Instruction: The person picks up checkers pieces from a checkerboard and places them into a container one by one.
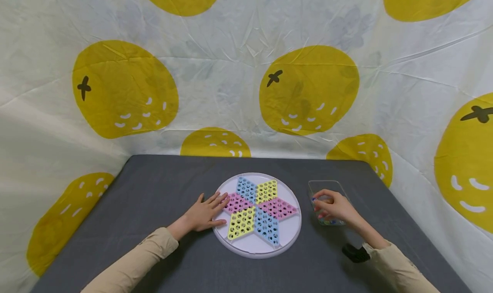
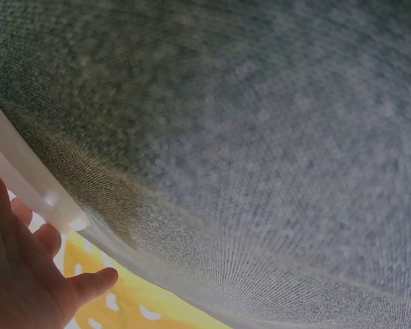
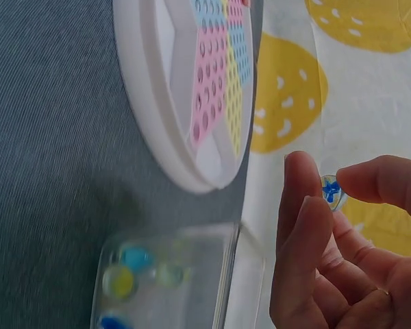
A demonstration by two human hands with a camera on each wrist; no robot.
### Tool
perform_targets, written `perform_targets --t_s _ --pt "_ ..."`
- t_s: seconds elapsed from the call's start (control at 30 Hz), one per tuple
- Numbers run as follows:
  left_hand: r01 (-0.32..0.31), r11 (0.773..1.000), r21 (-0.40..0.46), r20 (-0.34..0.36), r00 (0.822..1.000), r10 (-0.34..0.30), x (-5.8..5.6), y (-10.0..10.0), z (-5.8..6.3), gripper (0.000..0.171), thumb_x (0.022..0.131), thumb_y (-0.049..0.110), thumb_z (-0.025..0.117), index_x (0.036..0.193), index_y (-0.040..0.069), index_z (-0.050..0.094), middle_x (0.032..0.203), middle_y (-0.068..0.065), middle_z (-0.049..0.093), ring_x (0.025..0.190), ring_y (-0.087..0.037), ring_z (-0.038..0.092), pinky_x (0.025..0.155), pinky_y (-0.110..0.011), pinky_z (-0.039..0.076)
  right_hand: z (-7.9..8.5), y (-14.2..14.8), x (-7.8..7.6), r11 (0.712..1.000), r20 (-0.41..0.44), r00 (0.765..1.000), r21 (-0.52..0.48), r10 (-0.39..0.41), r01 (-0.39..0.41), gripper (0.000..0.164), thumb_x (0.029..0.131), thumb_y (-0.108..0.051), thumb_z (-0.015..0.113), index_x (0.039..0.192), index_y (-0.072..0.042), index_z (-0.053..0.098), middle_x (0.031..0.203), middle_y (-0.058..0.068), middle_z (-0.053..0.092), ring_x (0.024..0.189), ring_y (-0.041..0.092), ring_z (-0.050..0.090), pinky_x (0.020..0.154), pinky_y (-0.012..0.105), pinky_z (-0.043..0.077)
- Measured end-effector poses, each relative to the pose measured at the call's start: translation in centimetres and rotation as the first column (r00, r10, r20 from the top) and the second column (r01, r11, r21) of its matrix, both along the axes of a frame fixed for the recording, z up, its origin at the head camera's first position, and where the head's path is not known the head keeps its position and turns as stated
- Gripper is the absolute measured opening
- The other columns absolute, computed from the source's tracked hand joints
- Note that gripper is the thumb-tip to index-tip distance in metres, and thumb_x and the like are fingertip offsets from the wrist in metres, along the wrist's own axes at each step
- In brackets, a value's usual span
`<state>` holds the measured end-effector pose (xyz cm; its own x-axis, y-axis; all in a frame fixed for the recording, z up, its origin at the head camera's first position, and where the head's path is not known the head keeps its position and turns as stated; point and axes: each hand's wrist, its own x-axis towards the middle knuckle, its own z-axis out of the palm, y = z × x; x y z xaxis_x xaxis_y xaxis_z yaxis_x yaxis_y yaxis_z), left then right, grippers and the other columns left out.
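A round white Chinese checkers board (image 1: 286,231) lies on the table, its six-pointed star coloured blue, yellow and pink with rows of holes. Across its left rim rests my left hand (image 1: 203,213), fingers spread; the left wrist view catches only part of that hand beside the white rim. Just above a clear plastic box (image 1: 323,181), to the right of the board, my right hand (image 1: 337,206) pinches a glass marble (image 3: 332,192) with a blue swirl between thumb and fingertips. Inside the box are several marbles, among them a yellow-green one (image 3: 118,281) and a light blue one (image 3: 135,258).
A dark grey cloth covers the table (image 1: 173,177). Behind and at both sides hangs a white curtain (image 1: 219,87) printed with yellow fruit. Beneath the right forearm a black object (image 1: 355,253) shows near the cuff.
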<state>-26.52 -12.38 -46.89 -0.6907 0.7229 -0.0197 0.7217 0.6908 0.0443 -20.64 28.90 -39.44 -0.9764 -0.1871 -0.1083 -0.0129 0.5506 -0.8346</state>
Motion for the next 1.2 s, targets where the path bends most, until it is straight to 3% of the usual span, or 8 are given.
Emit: perform_targets --t_s 0.57,0.8,1.2 --pt "-0.012 1.000 0.000 0.018 1.000 0.012 0.1 -0.1 -0.3 0.072 0.087 0.057 0.037 0.143 0.016 0.019 0.150 -0.005 0.017 0.138 -0.031 0.016 0.098 -0.065 0.019 0.1 4.1 0.4 0.999 -0.027 0.999 0.027 -0.043 0.043 0.041 0.090 -0.024 0.053 0.115 0.007 0.046 0.089 0.022 0.066 0.066 0.021 0.066 0.061 0.038 0.053" --pt "-0.008 1.000 -0.001 0.019 1.000 0.008 0.1 0.0 -0.1 0.072 0.087 0.057 0.038 0.143 0.016 0.019 0.150 -0.005 0.018 0.137 -0.031 0.017 0.098 -0.065 0.019 -0.3 4.8 0.2 0.993 -0.009 0.995 0.057 -0.102 0.102 0.035 0.090 -0.022 0.052 0.112 0.004 0.049 0.086 0.016 0.068 0.066 0.021 0.066 0.060 0.037 0.053" --pt "-0.012 1.000 -0.006 0.010 1.000 0.012 -0.1 -0.1 -0.2 0.072 0.087 0.058 0.036 0.143 0.017 0.019 0.150 -0.004 0.017 0.138 -0.030 0.016 0.099 -0.065 0.019 -0.5 4.9 -0.1 0.991 0.000 0.994 0.078 -0.111 0.111 0.036 0.090 -0.024 0.052 0.113 0.003 0.048 0.087 0.017 0.067 0.065 0.020 0.066 0.059 0.037 0.052"
